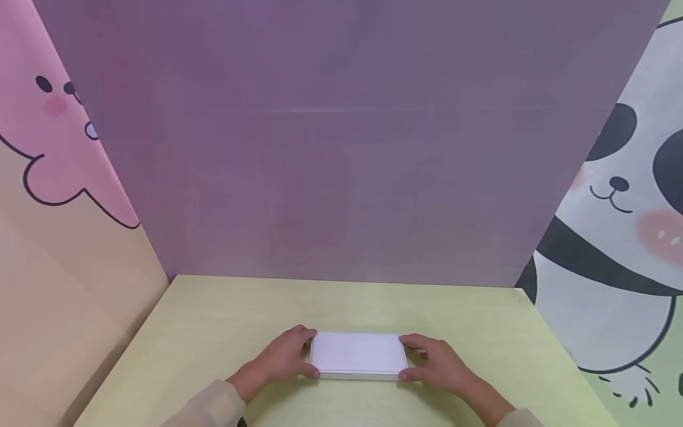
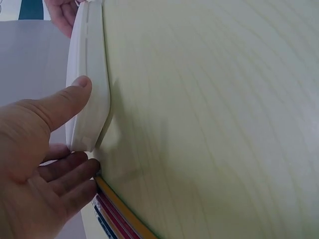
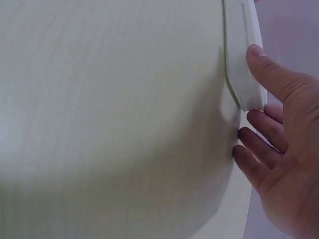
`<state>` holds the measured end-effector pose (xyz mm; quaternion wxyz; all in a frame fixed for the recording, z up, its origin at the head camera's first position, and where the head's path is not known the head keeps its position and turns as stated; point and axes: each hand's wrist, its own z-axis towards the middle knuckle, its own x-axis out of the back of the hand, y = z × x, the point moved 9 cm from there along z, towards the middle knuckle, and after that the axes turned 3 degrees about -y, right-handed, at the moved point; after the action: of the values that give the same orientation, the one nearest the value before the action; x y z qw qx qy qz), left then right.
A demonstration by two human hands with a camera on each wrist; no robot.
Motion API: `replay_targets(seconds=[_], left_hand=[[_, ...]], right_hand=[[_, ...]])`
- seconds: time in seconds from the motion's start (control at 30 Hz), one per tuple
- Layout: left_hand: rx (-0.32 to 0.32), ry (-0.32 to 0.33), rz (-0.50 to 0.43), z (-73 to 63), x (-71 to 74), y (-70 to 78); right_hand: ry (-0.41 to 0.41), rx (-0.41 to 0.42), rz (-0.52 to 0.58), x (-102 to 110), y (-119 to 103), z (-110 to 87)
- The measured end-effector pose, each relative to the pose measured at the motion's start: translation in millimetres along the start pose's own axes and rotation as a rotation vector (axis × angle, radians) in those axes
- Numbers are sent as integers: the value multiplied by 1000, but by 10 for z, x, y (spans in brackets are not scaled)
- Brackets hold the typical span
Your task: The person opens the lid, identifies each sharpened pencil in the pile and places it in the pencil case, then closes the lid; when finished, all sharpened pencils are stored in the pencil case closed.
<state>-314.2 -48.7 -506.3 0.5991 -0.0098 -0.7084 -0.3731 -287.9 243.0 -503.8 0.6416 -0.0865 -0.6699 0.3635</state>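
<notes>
A flat white rectangular box (image 1: 358,354) lies on the pale yellow table, its long side facing me. My left hand (image 1: 288,356) grips its left end, thumb at the near corner and fingers round the far corner. At the right end my right hand (image 1: 434,363) holds it the same way. In the left wrist view, the left thumb presses the near face of the white box (image 2: 92,99), and the other fingers curl at its end. The right wrist view has the right thumb on the near edge of the white box (image 3: 241,64).
The pale wood-grain table (image 1: 213,308) meets a purple wall (image 1: 347,178) at the back. A pink cartoon wall (image 1: 64,148) stands left, a panda-painted wall (image 1: 597,320) right. Thin coloured strips (image 2: 119,214) show below the left hand in the left wrist view.
</notes>
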Motion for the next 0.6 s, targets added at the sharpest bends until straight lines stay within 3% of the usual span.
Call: replay_targets(seconds=[0.37, 0.6], left_hand=[[-3, 16, 27, -30, 16, 6], [-35, 22, -26, -85, 80, 16]], right_hand=[[-22, -43, -31, -33, 16, 12], [-43, -29, 5, 10, -48, -70]])
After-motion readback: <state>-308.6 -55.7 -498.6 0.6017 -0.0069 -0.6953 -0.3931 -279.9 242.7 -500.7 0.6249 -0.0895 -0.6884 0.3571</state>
